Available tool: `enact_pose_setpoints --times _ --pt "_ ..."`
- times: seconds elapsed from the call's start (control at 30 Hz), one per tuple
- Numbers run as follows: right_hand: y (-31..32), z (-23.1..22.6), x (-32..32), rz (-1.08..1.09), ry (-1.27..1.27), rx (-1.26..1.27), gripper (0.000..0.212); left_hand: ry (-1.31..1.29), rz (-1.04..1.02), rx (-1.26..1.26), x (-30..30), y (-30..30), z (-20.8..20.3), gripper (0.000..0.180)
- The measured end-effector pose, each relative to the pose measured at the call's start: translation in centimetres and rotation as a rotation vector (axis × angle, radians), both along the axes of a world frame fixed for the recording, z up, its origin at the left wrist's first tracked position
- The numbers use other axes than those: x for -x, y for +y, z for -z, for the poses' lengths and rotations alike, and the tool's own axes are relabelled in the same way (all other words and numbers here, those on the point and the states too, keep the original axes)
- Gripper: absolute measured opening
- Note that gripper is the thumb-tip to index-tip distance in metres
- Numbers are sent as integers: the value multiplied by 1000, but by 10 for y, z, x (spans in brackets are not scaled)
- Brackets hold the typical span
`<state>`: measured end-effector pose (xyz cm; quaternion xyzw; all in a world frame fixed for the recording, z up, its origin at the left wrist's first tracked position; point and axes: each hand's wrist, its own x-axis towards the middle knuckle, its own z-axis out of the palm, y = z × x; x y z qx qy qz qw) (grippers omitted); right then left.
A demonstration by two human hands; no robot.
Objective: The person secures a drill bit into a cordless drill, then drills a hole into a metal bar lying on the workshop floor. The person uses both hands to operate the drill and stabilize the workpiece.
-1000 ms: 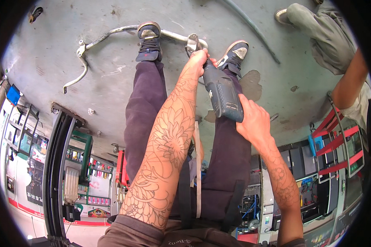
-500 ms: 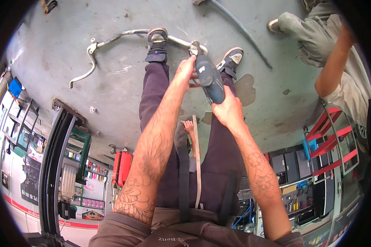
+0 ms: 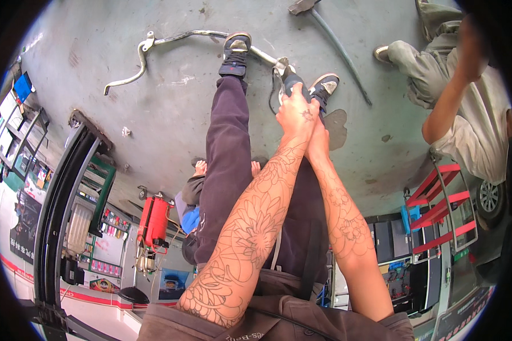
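A dark handheld power tool [image 3: 293, 81] with a silvery head points away from me at the right end of a bent metal bar [image 3: 194, 33]. It looks like an angle grinder, but my hands cover most of its body. My left hand [image 3: 295, 111] is closed round the body near the front. Just behind it, my right hand [image 3: 318, 136] grips the rear, its fingers mostly hidden. The bar, pale and scuffed with an eyelet bracket on its left part, lies on the grey floor. My left shoe [image 3: 235, 54] is on the bar; my right shoe [image 3: 325, 86] is beside the tool.
A long-handled hammer [image 3: 337, 45] lies on the floor ahead. At the right, another person in pale work trousers [image 3: 421, 71] is close by, near a red-shelved rack [image 3: 441, 210]. A black upright post [image 3: 68, 210] and a red tank [image 3: 152, 221] stand at the left.
My left hand has moved from beside the tool's head onto its body, close to my right hand. The view has shifted slightly; the other person's arm has moved.
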<state>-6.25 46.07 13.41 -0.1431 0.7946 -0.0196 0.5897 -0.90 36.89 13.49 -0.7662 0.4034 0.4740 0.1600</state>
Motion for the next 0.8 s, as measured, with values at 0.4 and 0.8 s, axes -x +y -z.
enact_pose_setpoints --times 0.4,0.8 --pt "-41 -7 21 -91 38 7 52 39 112 -37 17 -36 10 46" --pt "-30 -3 16 -84 27 -17 54 45 111 -28 9 -25 8 51"
